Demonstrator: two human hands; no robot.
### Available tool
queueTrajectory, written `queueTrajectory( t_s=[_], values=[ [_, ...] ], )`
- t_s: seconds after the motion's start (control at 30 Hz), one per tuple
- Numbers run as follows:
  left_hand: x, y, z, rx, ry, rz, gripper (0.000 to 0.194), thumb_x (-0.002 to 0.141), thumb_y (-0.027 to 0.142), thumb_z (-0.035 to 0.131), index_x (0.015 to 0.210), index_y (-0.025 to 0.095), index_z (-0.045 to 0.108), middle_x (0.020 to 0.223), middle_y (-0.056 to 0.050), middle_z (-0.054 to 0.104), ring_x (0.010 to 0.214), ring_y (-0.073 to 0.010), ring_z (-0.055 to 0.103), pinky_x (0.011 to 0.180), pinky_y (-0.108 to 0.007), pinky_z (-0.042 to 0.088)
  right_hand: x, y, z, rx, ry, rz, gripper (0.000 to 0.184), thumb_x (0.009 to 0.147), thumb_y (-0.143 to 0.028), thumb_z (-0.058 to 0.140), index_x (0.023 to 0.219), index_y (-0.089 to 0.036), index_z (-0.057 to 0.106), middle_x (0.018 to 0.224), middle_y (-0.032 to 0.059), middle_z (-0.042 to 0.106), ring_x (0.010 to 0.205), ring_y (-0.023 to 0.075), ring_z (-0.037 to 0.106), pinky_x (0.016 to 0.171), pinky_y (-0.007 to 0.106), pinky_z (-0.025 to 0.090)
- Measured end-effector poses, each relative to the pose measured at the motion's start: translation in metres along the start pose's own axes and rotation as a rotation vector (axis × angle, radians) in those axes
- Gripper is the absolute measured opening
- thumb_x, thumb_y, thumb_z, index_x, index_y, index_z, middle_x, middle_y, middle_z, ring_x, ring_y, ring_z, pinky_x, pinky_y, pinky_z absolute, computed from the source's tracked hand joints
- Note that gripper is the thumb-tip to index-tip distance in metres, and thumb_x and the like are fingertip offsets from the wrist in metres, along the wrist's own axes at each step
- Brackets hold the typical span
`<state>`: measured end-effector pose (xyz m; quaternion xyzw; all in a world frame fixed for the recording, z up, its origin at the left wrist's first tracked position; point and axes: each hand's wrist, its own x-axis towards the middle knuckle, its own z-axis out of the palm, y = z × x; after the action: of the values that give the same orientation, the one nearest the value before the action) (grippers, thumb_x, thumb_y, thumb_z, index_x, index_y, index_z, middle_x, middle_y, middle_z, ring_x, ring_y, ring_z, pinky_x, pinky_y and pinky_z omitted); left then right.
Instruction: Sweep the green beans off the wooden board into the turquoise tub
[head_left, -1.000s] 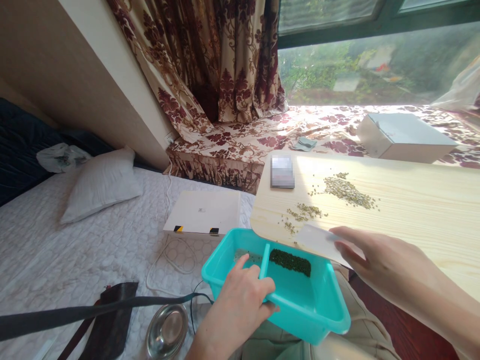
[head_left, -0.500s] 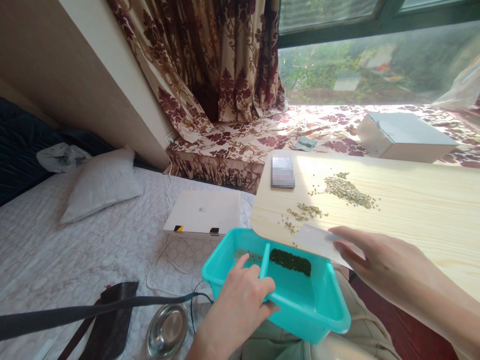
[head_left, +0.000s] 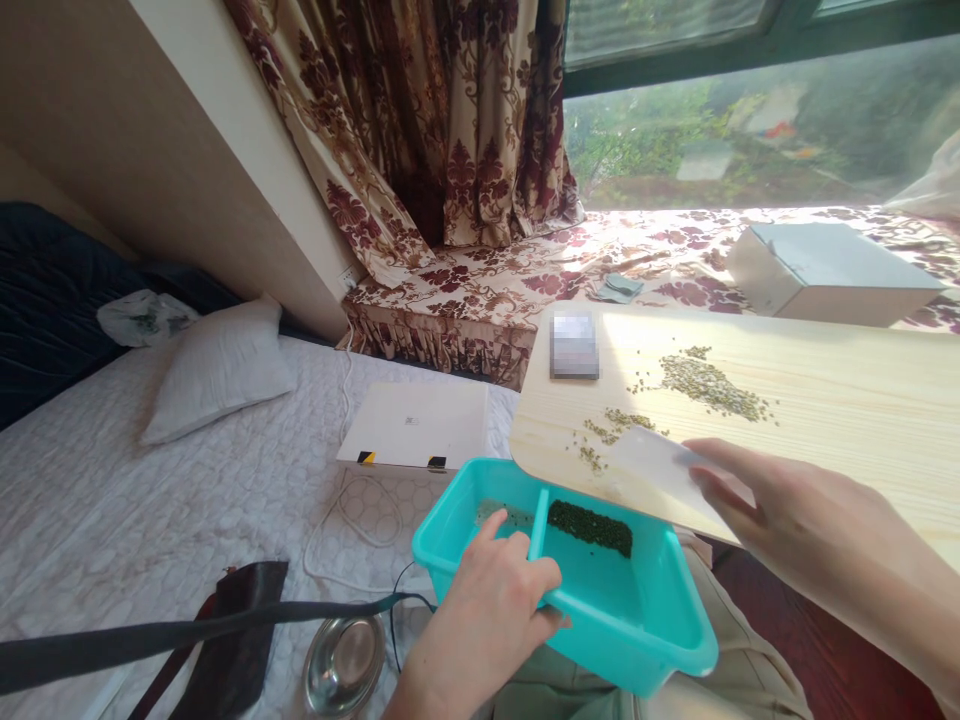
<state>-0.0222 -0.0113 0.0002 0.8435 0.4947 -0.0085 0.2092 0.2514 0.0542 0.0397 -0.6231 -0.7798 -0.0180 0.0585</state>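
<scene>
My left hand [head_left: 499, 590] grips the near rim of a turquoise two-compartment bin [head_left: 637, 625], index finger stretched over its left compartment. Dark green beans [head_left: 590, 528] lie in a band at the far side of the right compartment; a few small grains sit in the left one. Between the thumb and fingers of my right hand [head_left: 757, 490] is a translucent white card [head_left: 660, 465], held low over the wooden tabletop [head_left: 840, 400]. Just beyond the card lies a small scatter of pale green beans [head_left: 619, 425], with a larger pile [head_left: 712, 385] farther back.
On the tabletop's far left corner rests a small blurred box [head_left: 574, 345]. A flat white box [head_left: 416, 425], a steel bowl [head_left: 345, 665], a dark bag [head_left: 236, 640] and a pillow [head_left: 221, 370] are on the bed. A white box [head_left: 836, 270] stands on the window ledge.
My right hand has shifted the card away from the tabletop's near edge, toward the small scatter of beans. The left hand keeps its hold on the bin. The whole view has swung slightly.
</scene>
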Motion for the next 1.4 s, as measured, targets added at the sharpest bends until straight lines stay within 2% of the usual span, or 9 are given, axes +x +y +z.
queueTrajectory(
  t_s=[0.1, 0.27, 0.47, 0.67, 0.87, 1.07, 1.2, 1.4],
  values=[
    [0.001, 0.002, 0.000, 0.004, -0.003, -0.002, 0.023, 0.085, 0.041, 0.084, 0.087, 0.022, 0.071, 0.081, 0.001, 0.063, 0.090, -0.0193, 0.067, 0.120, -0.048, 0.035, 0.010, -0.004, -0.002, -0.024, -0.021, 0.020, 0.034, 0.089, -0.037, 0.046, 0.103, -0.028, 0.076, 0.066, 0.0071, 0.073, 0.053, 0.0238, 0.065, 0.044, 0.028, 0.031],
    [0.001, 0.004, -0.001, 0.018, -0.025, -0.004, 0.020, 0.086, 0.038, 0.084, 0.087, 0.022, 0.071, 0.081, 0.001, 0.064, 0.090, -0.0192, 0.067, 0.121, -0.048, 0.034, 0.028, -0.025, -0.003, -0.051, -0.076, -0.012, 0.031, 0.089, -0.030, 0.044, 0.097, -0.027, 0.074, 0.066, 0.0049, 0.072, 0.054, 0.0198, 0.061, 0.046, 0.026, 0.026],
    [0.002, 0.002, 0.000, 0.000, -0.037, -0.006, 0.022, 0.085, 0.041, 0.084, 0.088, 0.022, 0.072, 0.083, 0.000, 0.065, 0.091, -0.0196, 0.067, 0.121, -0.048, 0.033, 0.047, -0.044, -0.011, -0.098, -0.213, 0.047, 0.034, 0.093, -0.028, 0.041, 0.104, -0.026, 0.073, 0.079, 0.0075, 0.076, 0.064, 0.0227, 0.065, 0.052, 0.029, 0.030],
    [0.009, 0.000, 0.000, -0.011, -0.028, 0.009, 0.023, 0.086, 0.041, 0.083, 0.088, 0.022, 0.072, 0.082, 0.000, 0.065, 0.091, -0.0199, 0.067, 0.121, -0.048, 0.033, 0.051, -0.048, -0.015, -0.111, -0.278, 0.056, 0.033, 0.093, -0.027, 0.043, 0.106, -0.027, 0.074, 0.083, 0.0071, 0.077, 0.069, 0.0238, 0.068, 0.054, 0.030, 0.032],
    [0.009, -0.004, 0.001, -0.008, -0.028, 0.023, 0.023, 0.084, 0.042, 0.084, 0.087, 0.022, 0.072, 0.081, 0.000, 0.065, 0.089, -0.0198, 0.067, 0.120, -0.048, 0.034, 0.055, -0.046, -0.014, -0.139, -0.270, 0.075, 0.037, 0.095, -0.029, 0.041, 0.113, -0.027, 0.073, 0.089, 0.0086, 0.079, 0.076, 0.0281, 0.072, 0.056, 0.032, 0.036],
    [0.001, -0.020, 0.002, -0.008, 0.004, -0.028, 0.023, 0.082, 0.039, 0.087, 0.084, 0.022, 0.072, 0.080, 0.000, 0.064, 0.087, -0.0201, 0.067, 0.119, -0.049, 0.037, 0.057, -0.046, -0.013, -0.137, -0.275, 0.043, 0.036, 0.094, -0.028, 0.043, 0.110, -0.027, 0.075, 0.086, 0.0085, 0.079, 0.073, 0.0282, 0.073, 0.055, 0.032, 0.038],
    [-0.006, -0.029, -0.002, 0.009, 0.036, -0.077, 0.020, 0.082, 0.032, 0.087, 0.083, 0.022, 0.071, 0.079, 0.001, 0.062, 0.086, -0.0200, 0.067, 0.118, -0.051, 0.038, 0.050, -0.042, -0.009, -0.062, -0.236, -0.048, 0.034, 0.091, -0.028, 0.046, 0.106, -0.029, 0.077, 0.084, 0.0065, 0.079, 0.071, 0.0262, 0.072, 0.056, 0.031, 0.040],
    [-0.009, -0.029, -0.006, 0.005, 0.054, -0.090, 0.017, 0.083, 0.025, 0.086, 0.082, 0.022, 0.069, 0.077, 0.003, 0.059, 0.082, -0.0183, 0.065, 0.118, -0.050, 0.038, 0.055, -0.045, -0.005, -0.071, -0.132, -0.054, 0.037, 0.093, -0.029, 0.043, 0.107, -0.027, 0.076, 0.089, 0.0068, 0.080, 0.075, 0.0262, 0.073, 0.055, 0.030, 0.040]
  ],
)
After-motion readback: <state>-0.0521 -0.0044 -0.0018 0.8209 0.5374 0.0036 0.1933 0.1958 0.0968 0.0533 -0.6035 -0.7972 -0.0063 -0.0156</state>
